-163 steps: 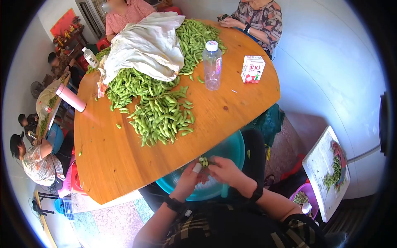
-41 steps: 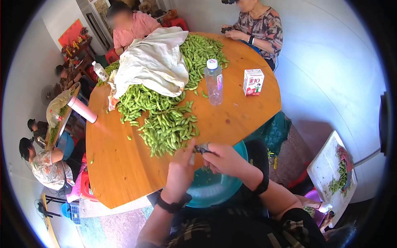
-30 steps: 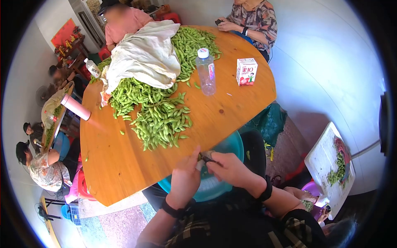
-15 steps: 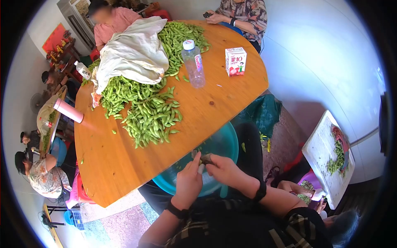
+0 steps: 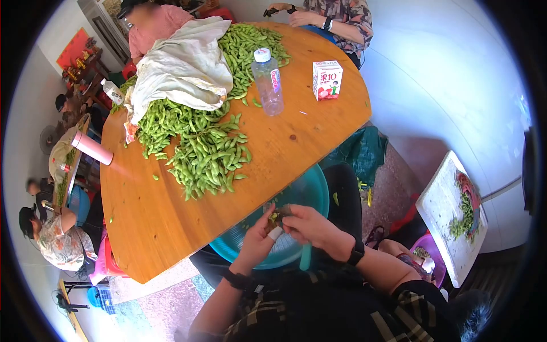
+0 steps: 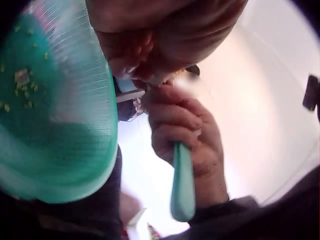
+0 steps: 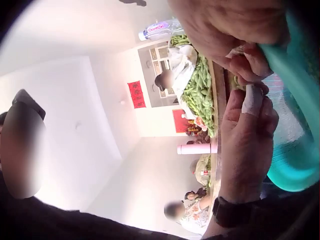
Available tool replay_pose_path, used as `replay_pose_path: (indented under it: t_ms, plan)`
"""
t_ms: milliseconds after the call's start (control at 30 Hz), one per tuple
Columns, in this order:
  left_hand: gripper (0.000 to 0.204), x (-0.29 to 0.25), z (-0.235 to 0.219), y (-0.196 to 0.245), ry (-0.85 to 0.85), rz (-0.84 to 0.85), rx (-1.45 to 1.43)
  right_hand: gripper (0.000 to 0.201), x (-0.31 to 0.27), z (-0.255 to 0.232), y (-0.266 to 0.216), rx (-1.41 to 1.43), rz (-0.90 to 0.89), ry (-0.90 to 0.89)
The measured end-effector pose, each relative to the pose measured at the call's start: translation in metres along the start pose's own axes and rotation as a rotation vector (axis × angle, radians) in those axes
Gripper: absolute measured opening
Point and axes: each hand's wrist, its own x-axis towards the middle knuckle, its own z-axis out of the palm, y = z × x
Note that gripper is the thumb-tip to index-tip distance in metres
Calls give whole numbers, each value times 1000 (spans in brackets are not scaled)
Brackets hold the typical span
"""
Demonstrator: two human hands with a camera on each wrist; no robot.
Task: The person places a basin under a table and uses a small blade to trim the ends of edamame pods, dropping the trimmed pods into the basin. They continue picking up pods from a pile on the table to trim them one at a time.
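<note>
Over a teal basin [image 5: 320,194] on the lap, my two hands meet fingertip to fingertip. My left hand [image 5: 256,242], its thumb wrapped in white, holds a small green soybean pod [image 5: 274,217], mostly covered by fingers. Curled fingers of my right hand [image 5: 316,229] grip a teal handle [image 6: 183,187]; whatever it leads to is hidden in the fist. Dark material shows around the right thumb. Loose green beans [image 6: 25,90] lie in the basin in the left wrist view. A heap of soybean pods [image 5: 208,157] sits on the wooden table [image 5: 171,222] beyond my hands.
White cloth [image 5: 182,68] covers part of the heap. A clear bottle [image 5: 268,85], a drink carton [image 5: 327,81] and a pink flask [image 5: 92,149] stand on the table. At right, a white foam board [image 5: 441,228] leans above a purple basin [image 5: 434,256]. Several people sit around.
Both hands have drawn back from near the heap's front edge to over the basin. The left fingers, straighter before, are now bent around the pod. The person at back right has parted their hands.
</note>
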Motion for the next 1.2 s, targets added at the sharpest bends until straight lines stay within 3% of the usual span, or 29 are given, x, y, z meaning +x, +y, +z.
replay_pose_path:
  t_ms: [67,133,300,367,433,567,600,633,667,767,833,967,1033,1100,1200]
  plan:
    - [50,0,1,0,67,80,109,11,-2,5,-5,-39,-45,10]
    - [52,0,0,1,167,123,433,12,-3,8,-2,-117,-38,17]
    - [56,0,1,1,202,220,611,14,-4,11,4,-311,-51,20]
    - [58,0,2,1,206,248,652,18,-4,14,6,-363,-189,38]
    - [59,2,2,2,234,372,828,17,-4,13,8,-395,-204,42]
    - [59,3,1,2,221,446,899,13,-12,13,0,-572,-248,91]
    - [56,1,1,8,176,323,863,13,-15,15,-2,-572,-248,88]
    - [54,-1,0,12,130,202,825,10,-19,17,-3,-659,-373,183]
    - [54,-1,-1,14,132,201,825,17,-21,17,-4,-743,-500,280]
    - [45,0,-1,22,71,249,856,10,-13,9,-1,-712,-610,216]
    - [36,-1,5,32,152,-53,462,10,-13,7,3,-722,-583,210]
    - [28,0,-3,12,186,-33,133,10,-11,4,5,-663,-479,181]
    - [20,-1,-6,9,150,-28,-241,10,-12,3,7,-668,-435,131]
    - [18,-2,-8,6,165,-48,-234,10,-11,3,10,-676,-398,80]
    - [18,0,-7,15,196,-40,-212,12,-10,5,2,-753,-506,175]
